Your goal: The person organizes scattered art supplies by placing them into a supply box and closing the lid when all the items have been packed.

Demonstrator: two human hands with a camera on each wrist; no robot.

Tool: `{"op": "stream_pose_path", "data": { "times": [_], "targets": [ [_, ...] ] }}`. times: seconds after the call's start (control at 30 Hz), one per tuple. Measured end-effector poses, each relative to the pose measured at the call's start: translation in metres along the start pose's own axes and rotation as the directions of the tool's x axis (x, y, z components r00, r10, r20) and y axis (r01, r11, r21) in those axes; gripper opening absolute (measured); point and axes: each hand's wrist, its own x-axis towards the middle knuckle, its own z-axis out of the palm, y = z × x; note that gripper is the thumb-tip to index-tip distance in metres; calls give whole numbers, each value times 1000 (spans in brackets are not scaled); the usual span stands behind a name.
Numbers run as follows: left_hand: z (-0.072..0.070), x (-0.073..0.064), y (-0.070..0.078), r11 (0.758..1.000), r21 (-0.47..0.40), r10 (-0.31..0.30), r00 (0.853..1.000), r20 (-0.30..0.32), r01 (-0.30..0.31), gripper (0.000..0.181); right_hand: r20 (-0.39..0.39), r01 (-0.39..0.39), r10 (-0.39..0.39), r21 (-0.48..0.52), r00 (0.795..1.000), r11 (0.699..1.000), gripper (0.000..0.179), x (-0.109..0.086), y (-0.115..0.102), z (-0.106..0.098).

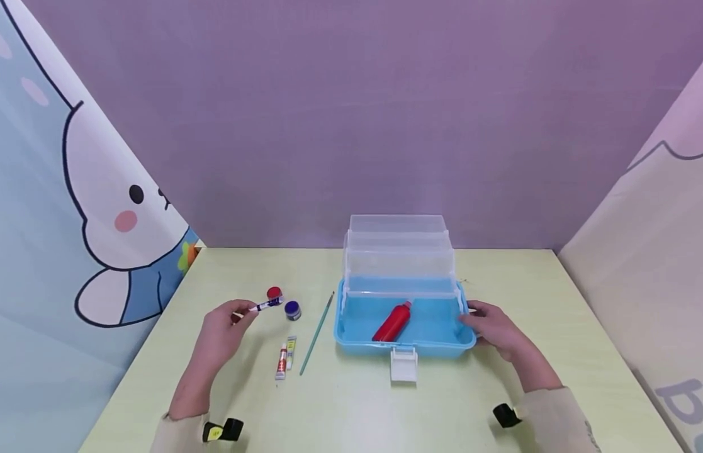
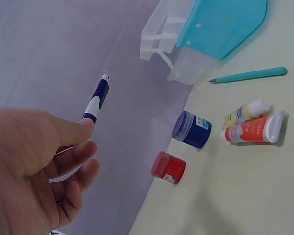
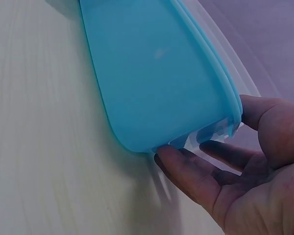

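My left hand (image 1: 225, 332) pinches a slim dark blue and white paint tube (image 2: 96, 100) between thumb and forefinger, raised above the table; the other fingers curl loosely. In the head view the tube overlaps a red-lidded paint jar (image 1: 274, 292). Beside that stands a dark blue paint jar (image 1: 292, 310). My right hand (image 1: 495, 328) grips the right end of a light blue plastic box (image 1: 436, 346), thumb over the rim and fingers against the outer wall. The box's clear tiered lid (image 1: 401, 261) stands raised. Inside lies a red bottle (image 1: 392, 323), tilted.
A red paint tube (image 1: 281, 362) and a yellow paint tube (image 1: 291, 352) lie side by side on the table (image 1: 351, 409). Between them and the box is a thin green paintbrush (image 1: 317, 333). A white latch (image 1: 404, 365) hangs from the box's front. Behind rises a purple backdrop (image 1: 351, 126).
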Motion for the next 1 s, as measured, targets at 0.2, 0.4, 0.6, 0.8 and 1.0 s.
{"op": "stream_pose_path", "data": {
  "times": [0.2,0.4,0.6,0.8,1.0],
  "targets": [
    [2,13,17,997,-2,75,997,4,-75,25,-13,9,-9,-5,1000,1000,61,0,-1,-3],
    [4,23,32,993,-9,121,993,9,-121,20,-6,4,-4,6,1000,1000,62,3,-2,-4],
    [10,31,43,990,-39,138,990,20,-137,19,-19,-16,16,-10,1000,1000,64,2,-2,-2],
    [15,36,56,985,-51,165,986,18,-164,18,-20,-17,17,1,1000,1000,66,-1,-1,1],
    [24,44,69,972,-65,225,974,4,-224,16,-22,-18,19,13,1000,1000,66,0,2,1]
  ]
}}
